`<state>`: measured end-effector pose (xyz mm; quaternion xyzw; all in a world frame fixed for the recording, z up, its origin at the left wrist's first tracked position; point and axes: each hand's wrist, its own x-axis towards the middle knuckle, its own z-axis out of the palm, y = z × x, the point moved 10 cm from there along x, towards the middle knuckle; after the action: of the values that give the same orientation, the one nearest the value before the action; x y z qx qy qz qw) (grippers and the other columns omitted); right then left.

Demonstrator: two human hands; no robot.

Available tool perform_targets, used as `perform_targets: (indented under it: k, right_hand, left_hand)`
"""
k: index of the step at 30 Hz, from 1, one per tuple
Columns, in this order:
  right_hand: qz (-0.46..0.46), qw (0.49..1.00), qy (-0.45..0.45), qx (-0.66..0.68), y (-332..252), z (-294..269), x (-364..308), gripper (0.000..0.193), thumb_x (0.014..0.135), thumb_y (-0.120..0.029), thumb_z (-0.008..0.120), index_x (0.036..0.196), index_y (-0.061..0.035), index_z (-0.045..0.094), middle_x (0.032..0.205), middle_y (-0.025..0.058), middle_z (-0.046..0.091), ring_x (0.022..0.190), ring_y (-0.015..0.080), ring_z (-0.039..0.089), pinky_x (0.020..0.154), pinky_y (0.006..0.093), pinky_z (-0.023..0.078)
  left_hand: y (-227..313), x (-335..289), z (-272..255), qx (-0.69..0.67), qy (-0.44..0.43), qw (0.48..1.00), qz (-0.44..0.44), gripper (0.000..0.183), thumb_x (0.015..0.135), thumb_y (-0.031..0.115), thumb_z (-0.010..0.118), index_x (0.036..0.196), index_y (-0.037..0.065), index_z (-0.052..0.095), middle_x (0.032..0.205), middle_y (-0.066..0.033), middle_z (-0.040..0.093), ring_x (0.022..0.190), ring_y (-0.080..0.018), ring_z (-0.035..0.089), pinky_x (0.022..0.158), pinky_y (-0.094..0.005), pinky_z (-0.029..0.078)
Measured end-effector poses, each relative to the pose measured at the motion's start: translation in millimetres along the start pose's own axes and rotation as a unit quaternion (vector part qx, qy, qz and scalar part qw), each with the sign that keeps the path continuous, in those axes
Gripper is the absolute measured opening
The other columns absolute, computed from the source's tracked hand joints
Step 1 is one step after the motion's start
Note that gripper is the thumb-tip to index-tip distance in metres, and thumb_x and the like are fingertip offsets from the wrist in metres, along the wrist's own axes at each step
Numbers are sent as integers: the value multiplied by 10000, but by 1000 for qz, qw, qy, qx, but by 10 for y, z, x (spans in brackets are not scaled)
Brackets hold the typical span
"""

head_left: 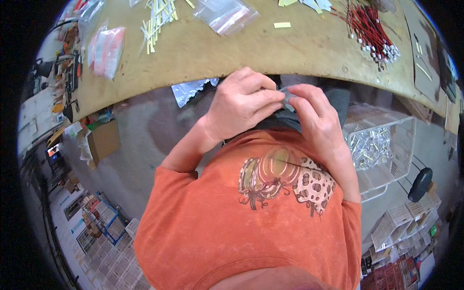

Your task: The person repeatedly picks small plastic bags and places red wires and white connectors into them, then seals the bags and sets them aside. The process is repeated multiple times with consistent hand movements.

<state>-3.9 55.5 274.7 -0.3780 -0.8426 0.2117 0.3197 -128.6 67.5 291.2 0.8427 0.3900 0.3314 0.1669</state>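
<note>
My left hand (243,102) and my right hand (316,113) meet just off the table's near edge, above my lap. Between their fingertips is a small clear plastic bag (288,98), pinched from both sides; whatever is in it cannot be made out. Both hands have their fingers closed. On the table, beyond the hands, lie a stack of flat zip bags (227,14), a bundle of red and black wires with white connectors (372,36), and a spread of pale yellow and white strips (158,19).
The worn tan table (203,58) has a curved-looking near edge. More red-edged bags (107,50) lie at its left. A crumpled silver bag (186,92) sits below the edge. At my right stands a clear plastic bin (386,169) of small bagged parts; a cardboard box (104,141) is at left.
</note>
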Motion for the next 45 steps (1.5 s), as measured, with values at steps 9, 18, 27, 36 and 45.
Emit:
perform_targets:
  k: [9, 18, 27, 36, 45]
  right_hand:
    - [-1, 1000, 22, 13, 0, -90, -32, 175, 832, -33, 668, 992, 33, 641, 1138, 169, 651, 1073, 345, 661, 899, 406, 575]
    - [26, 999, 29, 6, 174, -66, -139, 150, 859, -44, 647, 989, 29, 637, 1184, 181, 654, 1102, 352, 657, 923, 410, 569]
    - [62, 997, 51, 13, 248, -157, -252, 156, 837, -16, 667, 984, 28, 639, 1159, 184, 664, 1094, 360, 661, 927, 416, 567]
    - [67, 996, 58, 13, 365, -207, -345, 164, 834, -9, 665, 989, 27, 627, 1142, 190, 663, 1074, 362, 664, 910, 416, 570]
    - [75, 995, 70, 6, 368, -258, -387, 165, 835, 0, 657, 994, 25, 625, 1127, 186, 660, 1065, 356, 666, 894, 414, 573]
  left_hand:
    - [-31, 14, 38, -14, -5, 1000, -4, 135, 781, 102, 811, 890, 98, 732, 875, -26, 683, 805, -235, 639, 715, -364, 508]
    - [14, 287, 141, -21, -32, 999, 21, 97, 831, 94, 778, 911, 82, 724, 902, -79, 719, 824, -253, 692, 727, -372, 546]
    - [-1109, 1370, -93, 118, 3, 984, -131, 174, 870, 191, 741, 892, 27, 689, 866, -148, 714, 830, -321, 703, 762, -421, 553]
    - [-1306, 1281, -73, 122, -29, 979, -160, 123, 852, 140, 718, 884, 31, 670, 855, -142, 697, 810, -314, 695, 751, -410, 547]
    - [-1092, 933, 76, -67, -84, 964, -243, 173, 855, 104, 729, 990, 2, 689, 841, -142, 715, 737, -252, 694, 712, -355, 560]
